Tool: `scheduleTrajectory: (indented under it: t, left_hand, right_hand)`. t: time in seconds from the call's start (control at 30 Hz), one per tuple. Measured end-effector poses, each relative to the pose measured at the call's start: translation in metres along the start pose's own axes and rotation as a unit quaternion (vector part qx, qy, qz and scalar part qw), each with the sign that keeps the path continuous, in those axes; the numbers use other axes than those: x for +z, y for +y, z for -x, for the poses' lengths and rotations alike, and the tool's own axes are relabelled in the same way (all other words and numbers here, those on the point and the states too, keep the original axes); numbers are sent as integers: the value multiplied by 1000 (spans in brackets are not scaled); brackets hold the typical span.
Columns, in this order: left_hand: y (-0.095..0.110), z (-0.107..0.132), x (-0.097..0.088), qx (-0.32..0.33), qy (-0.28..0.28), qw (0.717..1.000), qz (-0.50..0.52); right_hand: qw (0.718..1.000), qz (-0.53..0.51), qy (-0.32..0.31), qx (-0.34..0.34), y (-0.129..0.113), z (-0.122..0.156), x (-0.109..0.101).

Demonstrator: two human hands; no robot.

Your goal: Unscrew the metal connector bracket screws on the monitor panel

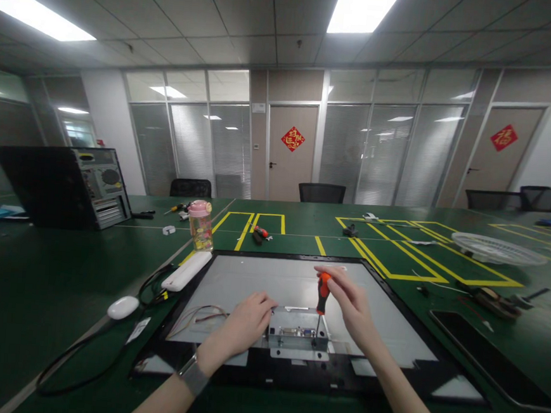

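Observation:
A screwdriver (322,294) with an orange and black handle stands nearly upright, its shaft reaching down into a metal bracket (298,354) with connectors on a small board. The fingers of my right hand (348,296) are closed on the top of its handle. My left hand (250,322) rests at the bracket's left edge, fingers together; whether they grip the metal is hard to see. Under both hands lies a flat display panel (270,276) with a black frame, back side up. Thin wires (200,315) run across it left of the bracket.
Left of the panel are a pink-lidded bottle (201,226), a white power strip (187,271), a white mouse (123,308) and a black cable. A computer case (67,184) stands farther left. To the right lie a dark phone-shaped slab (487,357), a tool (497,300) and a white ring (496,248).

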State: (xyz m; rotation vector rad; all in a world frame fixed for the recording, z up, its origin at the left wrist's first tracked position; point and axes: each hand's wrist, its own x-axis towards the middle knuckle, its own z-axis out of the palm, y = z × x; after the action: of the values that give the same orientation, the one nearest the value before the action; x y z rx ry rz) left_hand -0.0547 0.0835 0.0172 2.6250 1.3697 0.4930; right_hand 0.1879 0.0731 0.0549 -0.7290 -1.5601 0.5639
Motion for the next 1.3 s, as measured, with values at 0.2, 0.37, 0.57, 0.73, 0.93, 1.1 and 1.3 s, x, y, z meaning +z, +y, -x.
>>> scheduleTrajectory:
  t: [0.2,0.37,0.57,0.73,0.93,1.1,1.3]
  left_hand:
    - [2,0,-1,2,2,1000,-3]
    - [1,0,-1,4,8,1000,0]
    - [2,1,-2,0,2,1000,1]
    - [2,0,-2,-3,-3,1000,-6]
    - [-1,-1,2,-3,4,1000,-5]
    - [1,0,0,-7,-3,1000,-6]
    - [0,0,0,2,0,1000,-15]
  right_hand:
    - [999,-33,-19,13,3,2,1]
    - [1000,15,11,-22,2,0,2]
    - [997,-61,-20,39,-4,0,1]
    - [998,-47,-12,32,-1,1,3]
    - [999,14,21,-20,-1,-1,3]
    - [998,-61,-4,31,-3,-1,1]
    - [999,-30,12,12,-2,-2,2]
